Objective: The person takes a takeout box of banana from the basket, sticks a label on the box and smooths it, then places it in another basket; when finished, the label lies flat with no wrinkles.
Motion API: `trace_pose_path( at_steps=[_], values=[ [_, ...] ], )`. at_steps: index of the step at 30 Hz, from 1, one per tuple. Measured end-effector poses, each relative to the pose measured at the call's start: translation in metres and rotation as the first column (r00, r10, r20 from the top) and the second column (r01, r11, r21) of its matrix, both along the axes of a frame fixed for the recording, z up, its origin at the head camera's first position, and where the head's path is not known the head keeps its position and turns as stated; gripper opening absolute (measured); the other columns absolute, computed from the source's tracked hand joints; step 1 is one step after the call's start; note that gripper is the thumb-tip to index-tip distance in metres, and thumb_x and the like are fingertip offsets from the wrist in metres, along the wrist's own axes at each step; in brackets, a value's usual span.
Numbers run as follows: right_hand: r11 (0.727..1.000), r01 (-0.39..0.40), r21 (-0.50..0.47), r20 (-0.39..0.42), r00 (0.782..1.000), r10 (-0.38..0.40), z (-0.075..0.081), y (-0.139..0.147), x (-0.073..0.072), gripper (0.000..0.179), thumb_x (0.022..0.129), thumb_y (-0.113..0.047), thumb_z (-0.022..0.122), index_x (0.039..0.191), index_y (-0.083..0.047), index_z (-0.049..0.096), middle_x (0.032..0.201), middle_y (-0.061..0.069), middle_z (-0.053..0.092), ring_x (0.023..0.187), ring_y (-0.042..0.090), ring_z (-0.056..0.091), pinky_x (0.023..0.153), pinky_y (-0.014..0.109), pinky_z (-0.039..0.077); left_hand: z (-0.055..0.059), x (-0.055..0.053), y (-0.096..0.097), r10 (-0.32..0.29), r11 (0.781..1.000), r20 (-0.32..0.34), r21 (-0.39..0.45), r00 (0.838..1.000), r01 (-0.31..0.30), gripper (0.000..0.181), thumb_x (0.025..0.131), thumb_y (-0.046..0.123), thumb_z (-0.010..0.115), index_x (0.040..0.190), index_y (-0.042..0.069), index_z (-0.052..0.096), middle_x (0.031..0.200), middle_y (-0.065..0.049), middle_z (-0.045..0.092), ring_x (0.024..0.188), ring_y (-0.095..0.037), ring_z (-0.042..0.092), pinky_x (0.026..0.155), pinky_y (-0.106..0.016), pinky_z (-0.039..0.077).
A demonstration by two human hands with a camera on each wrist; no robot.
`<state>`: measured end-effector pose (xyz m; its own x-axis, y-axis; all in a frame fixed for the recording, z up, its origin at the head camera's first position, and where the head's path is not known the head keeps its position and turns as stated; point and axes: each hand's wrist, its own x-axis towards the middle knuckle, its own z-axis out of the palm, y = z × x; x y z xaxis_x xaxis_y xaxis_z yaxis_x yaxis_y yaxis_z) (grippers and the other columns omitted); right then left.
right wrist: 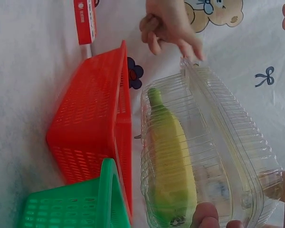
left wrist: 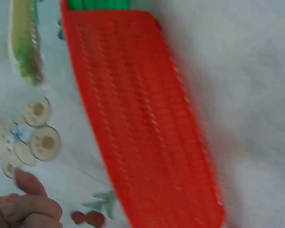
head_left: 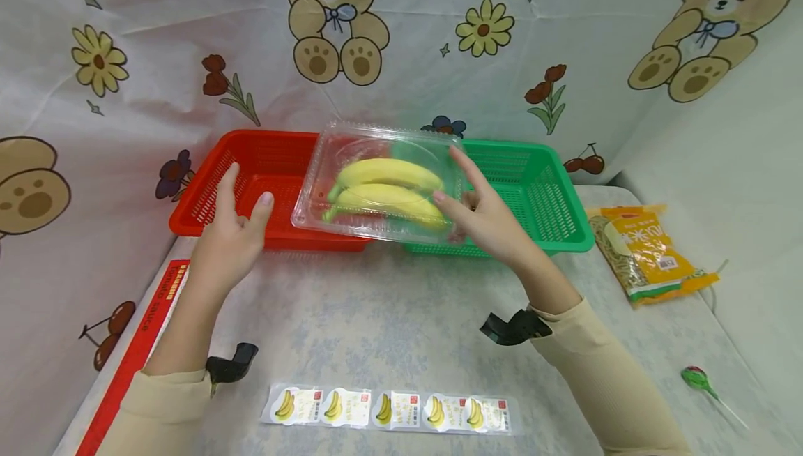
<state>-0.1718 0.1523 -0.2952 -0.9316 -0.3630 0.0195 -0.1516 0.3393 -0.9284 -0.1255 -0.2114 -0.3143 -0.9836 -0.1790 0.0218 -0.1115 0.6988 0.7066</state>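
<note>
A clear plastic clamshell box [head_left: 316,198] holds yellow bananas [head_left: 389,173] with green stems; two show from above. My right hand [head_left: 486,215] grips the box by its right end, thumb and index finger along the lid side, other fingers below. The box hangs tilted over the two baskets. To the left of it, apart from the box in the head view, my left hand [head_left: 228,243] holds nothing, its index finger and thumb spread and its other fingers bent in. The right wrist view shows the box [right wrist: 213,133] from the side with a banana [right wrist: 168,156] inside.
Underneath stand a red basket [head_left: 270,233] and a green basket [head_left: 558,198], side by side. A yellow snack bag [head_left: 652,254] and a green lollipop [head_left: 696,377] lie at right. Banana stickers [head_left: 389,411] line the near side; a red tomato sauce box [head_left: 150,330] lies at left.
</note>
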Motion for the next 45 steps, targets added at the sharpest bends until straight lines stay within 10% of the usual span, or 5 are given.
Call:
trace_pose_path(
  at_steps=[4, 9, 14, 20, 45],
  values=[
    [1.0, -0.007, 0.007, -0.003, 1.0, 0.007, 0.001, 0.004, 0.004, 0.076, 0.097, -0.043, 0.06, 0.153, -0.054, 0.01, 0.07, 0.017, 0.049, 0.066, 0.043, 0.063, 0.07, 0.043, 0.06, 0.013, 0.004, 0.024, -0.106, 0.993, -0.085, -0.065, 0.991, 0.1, 0.081, 0.094, 0.069, 0.043, 0.153, 0.052, -0.01, 0.078, -0.015, 0.048, 0.061, -0.028, 0.047, 0.047, -0.035, 0.042],
    [1.0, 0.002, 0.002, 0.0, 1.0, -0.002, 0.001, 0.008, 0.009, 0.075, 0.097, -0.043, 0.061, 0.152, -0.055, 0.011, 0.07, 0.017, 0.049, 0.062, 0.037, 0.063, 0.071, 0.044, 0.06, 0.025, 0.003, 0.043, -0.207, 0.973, -0.05, -0.116, 0.977, 0.2, 0.086, 0.09, 0.069, 0.051, 0.15, 0.057, -0.01, 0.084, -0.012, 0.048, 0.064, -0.026, 0.046, 0.048, -0.033, 0.043],
    [1.0, 0.008, 0.014, 0.0, 1.0, -0.008, 0.0, 0.013, 0.014, 0.075, 0.098, -0.042, 0.06, 0.151, -0.057, 0.01, 0.07, 0.017, 0.047, 0.062, 0.038, 0.062, 0.07, 0.044, 0.06, 0.028, -0.002, 0.053, -0.26, 0.959, 0.022, -0.107, 0.965, 0.261, 0.091, 0.085, 0.075, 0.053, 0.148, 0.059, -0.011, 0.124, -0.014, 0.058, 0.095, -0.034, 0.061, 0.066, -0.048, 0.056],
    [1.0, 0.009, 0.028, 0.003, 1.0, -0.01, -0.001, 0.017, 0.018, 0.074, 0.098, -0.041, 0.06, 0.151, -0.057, 0.01, 0.071, 0.016, 0.044, 0.065, 0.042, 0.063, 0.07, 0.044, 0.06, 0.022, -0.006, 0.061, -0.306, 0.947, 0.03, -0.089, 0.952, 0.307, 0.094, 0.082, 0.079, 0.053, 0.147, 0.061, -0.011, 0.161, -0.007, 0.032, 0.132, -0.042, 0.049, 0.091, -0.071, 0.046],
    [0.996, -0.015, 0.088, -0.057, 0.998, 0.02, 0.003, 0.033, 0.045, 0.086, 0.096, -0.031, 0.067, 0.154, -0.052, 0.008, 0.071, 0.016, 0.044, 0.057, 0.029, 0.056, 0.065, 0.038, 0.059, 0.02, 0.017, 0.083, -0.294, 0.949, 0.015, -0.112, 0.956, 0.294, 0.112, 0.075, 0.081, 0.061, 0.154, 0.047, -0.011, 0.158, -0.011, 0.037, 0.134, -0.041, 0.049, 0.091, -0.068, 0.048]
  ],
)
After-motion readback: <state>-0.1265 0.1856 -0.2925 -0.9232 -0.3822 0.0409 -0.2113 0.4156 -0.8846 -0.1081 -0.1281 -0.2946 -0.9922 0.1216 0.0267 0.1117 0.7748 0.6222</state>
